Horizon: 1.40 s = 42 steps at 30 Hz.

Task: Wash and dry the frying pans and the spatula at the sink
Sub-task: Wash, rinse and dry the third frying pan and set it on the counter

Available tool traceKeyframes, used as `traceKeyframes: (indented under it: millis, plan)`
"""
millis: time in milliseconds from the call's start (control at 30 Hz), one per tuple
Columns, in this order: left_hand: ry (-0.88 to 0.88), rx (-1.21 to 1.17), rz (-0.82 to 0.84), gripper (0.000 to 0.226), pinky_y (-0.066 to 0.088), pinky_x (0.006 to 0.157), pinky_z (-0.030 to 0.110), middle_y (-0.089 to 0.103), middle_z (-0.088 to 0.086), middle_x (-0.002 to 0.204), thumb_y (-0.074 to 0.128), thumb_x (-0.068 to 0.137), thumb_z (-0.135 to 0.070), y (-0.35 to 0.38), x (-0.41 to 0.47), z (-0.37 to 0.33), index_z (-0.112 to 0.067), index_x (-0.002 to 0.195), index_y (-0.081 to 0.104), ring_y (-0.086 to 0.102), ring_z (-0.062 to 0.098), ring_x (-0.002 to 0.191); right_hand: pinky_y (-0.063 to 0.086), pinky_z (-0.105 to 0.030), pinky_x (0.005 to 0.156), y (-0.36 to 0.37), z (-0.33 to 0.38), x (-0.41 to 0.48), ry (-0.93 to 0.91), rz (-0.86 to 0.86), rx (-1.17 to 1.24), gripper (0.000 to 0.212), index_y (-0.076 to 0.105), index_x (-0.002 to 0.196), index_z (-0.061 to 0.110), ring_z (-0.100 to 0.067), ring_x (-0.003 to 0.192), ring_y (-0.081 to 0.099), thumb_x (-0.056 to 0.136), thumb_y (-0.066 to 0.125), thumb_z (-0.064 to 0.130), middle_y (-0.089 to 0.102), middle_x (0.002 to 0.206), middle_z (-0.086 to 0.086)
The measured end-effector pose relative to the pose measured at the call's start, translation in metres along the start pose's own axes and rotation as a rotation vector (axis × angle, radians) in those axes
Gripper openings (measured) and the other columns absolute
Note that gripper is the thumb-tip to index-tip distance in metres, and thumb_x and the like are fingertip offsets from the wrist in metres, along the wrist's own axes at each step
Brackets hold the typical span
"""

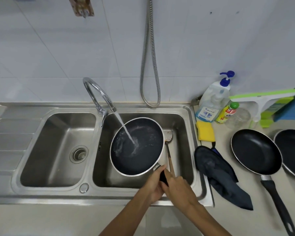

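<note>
A black frying pan (140, 150) with a pale rim is held over the right sink basin (182, 150), and water from the tap (99, 94) streams into it. My left hand (154, 184) grips its black handle from the left. My right hand (179, 188) is curled round the same handle from the right. A metal spatula (168, 138) with a wooden handle leans in the basin to the right of the pan. Two more black pans, one (255, 150) with its handle toward me and another (293, 149) at the right edge, lie on the counter.
A dark cloth (216, 172) drapes over the sink's right rim. A yellow sponge (205, 132), a soap pump bottle (213, 103), a small yellow bottle (226, 113), a glass jar (240, 116) and a green squeegee (262, 99) stand behind. The left basin (58, 150) has a drain strainer.
</note>
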<state>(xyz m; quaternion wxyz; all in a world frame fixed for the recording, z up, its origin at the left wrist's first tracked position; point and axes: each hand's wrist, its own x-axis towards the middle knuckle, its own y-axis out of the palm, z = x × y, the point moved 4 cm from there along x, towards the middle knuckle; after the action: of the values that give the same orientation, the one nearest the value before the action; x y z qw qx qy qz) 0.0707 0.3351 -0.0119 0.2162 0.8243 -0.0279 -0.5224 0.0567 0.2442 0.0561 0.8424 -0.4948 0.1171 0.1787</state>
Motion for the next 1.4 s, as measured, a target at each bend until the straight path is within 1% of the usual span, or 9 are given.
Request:
traceKeyframes:
  millis: [200, 567, 767, 867, 933, 1033, 1133, 1267, 1400]
  plan:
    - [-0.054, -0.034, 0.046, 0.046, 0.051, 0.062, 0.026, 0.06, 0.0, 0.062, 0.067, 0.094, -0.046, 0.006, 0.003, 0.001, -0.016, 0.06, 0.062, 0.061, 0.014, 0.058, 0.056, -0.038, 0.072, -0.001, 0.001, -0.005, 0.031, -0.046, -0.168, 0.049, 0.028, 0.153, 0.026, -0.027, 0.081, 0.07, 0.107, 0.04, 0.035, 0.071, 0.098, -0.006]
    - [-0.13, -0.135, 0.071, 0.031, 0.053, 0.059, 0.025, 0.061, 0.001, 0.069, 0.07, 0.082, -0.042, 0.024, 0.011, -0.02, -0.015, 0.073, 0.057, 0.058, 0.015, 0.054, 0.055, -0.033, 0.071, -0.007, 0.005, 0.001, 0.043, -0.069, -0.464, 0.078, 0.009, 0.161, 0.022, -0.023, 0.08, 0.071, 0.097, 0.055, 0.018, 0.071, 0.11, -0.004]
    - [-0.136, -0.039, 0.137, 0.024, 0.044, 0.112, 0.039, 0.077, 0.008, 0.116, 0.065, 0.08, -0.042, 0.018, 0.016, -0.027, -0.018, 0.08, 0.065, 0.071, 0.024, 0.102, 0.056, -0.032, 0.069, -0.003, 0.01, 0.004, 0.092, -0.097, -0.401, 0.085, 0.008, 0.159, 0.027, -0.02, 0.077, 0.072, 0.093, 0.06, 0.015, 0.062, 0.128, -0.007]
    - [-0.132, 0.082, 0.124, 0.054, 0.04, 0.116, 0.041, 0.078, 0.004, 0.116, 0.06, 0.087, -0.051, 0.014, 0.013, -0.029, -0.012, 0.123, 0.069, 0.07, 0.023, 0.111, 0.055, -0.029, 0.071, -0.003, 0.015, 0.004, 0.092, -0.107, -0.32, 0.079, 0.009, 0.159, 0.027, -0.017, 0.081, 0.071, 0.096, 0.057, 0.018, 0.068, 0.116, 0.0]
    - [-0.108, 0.176, 0.097, 0.061, 0.047, 0.108, 0.039, 0.078, 0.003, 0.112, 0.059, 0.09, -0.063, 0.008, 0.005, -0.032, -0.015, 0.127, 0.068, 0.07, 0.021, 0.112, 0.052, -0.027, 0.069, -0.003, 0.018, 0.005, 0.092, -0.119, -0.227, 0.078, 0.009, 0.158, 0.03, -0.015, 0.077, 0.069, 0.096, 0.056, 0.02, 0.07, 0.104, 0.004]
    - [-0.03, 0.525, 0.009, 0.071, 0.058, 0.084, 0.029, 0.078, 0.005, 0.108, 0.046, 0.093, -0.075, -0.022, -0.02, -0.048, -0.015, 0.125, 0.066, 0.075, 0.021, 0.1, 0.049, -0.026, 0.066, 0.003, 0.014, 0.009, 0.106, -0.113, -0.135, 0.083, 0.002, 0.158, 0.035, -0.015, 0.068, 0.063, 0.096, 0.057, 0.024, 0.069, 0.089, 0.004]
    - [0.045, 0.896, -0.096, 0.066, 0.062, 0.073, 0.027, 0.08, 0.008, 0.096, 0.041, 0.101, -0.065, -0.081, -0.052, -0.095, -0.007, 0.126, 0.06, 0.078, 0.019, 0.077, 0.055, -0.031, 0.075, 0.006, 0.01, 0.011, 0.121, -0.113, -0.088, 0.075, 0.008, 0.156, 0.036, -0.017, 0.078, 0.069, 0.099, 0.056, 0.033, 0.071, 0.09, 0.002]
    - [0.301, 1.22, -0.653, 0.048, 0.062, 0.083, 0.041, 0.077, 0.004, 0.072, 0.053, 0.1, -0.05, -0.173, -0.064, -0.211, -0.01, 0.083, 0.073, 0.076, 0.023, 0.072, 0.055, -0.031, 0.08, 0.013, 0.006, 0.011, 0.155, -0.068, -0.03, 0.069, 0.013, 0.157, 0.039, -0.016, 0.078, 0.066, 0.1, 0.053, 0.037, 0.071, 0.094, 0.003]
    - [0.519, 1.452, -0.931, 0.039, 0.049, 0.091, 0.042, 0.068, 0.012, 0.118, 0.066, 0.094, -0.033, -0.185, -0.062, -0.291, -0.012, 0.124, 0.056, 0.065, 0.036, 0.11, 0.057, -0.039, 0.079, 0.026, 0.004, 0.013, 0.179, -0.08, -0.019, 0.073, 0.012, 0.156, 0.042, -0.024, 0.085, 0.071, 0.097, 0.053, 0.042, 0.074, 0.097, 0.0]
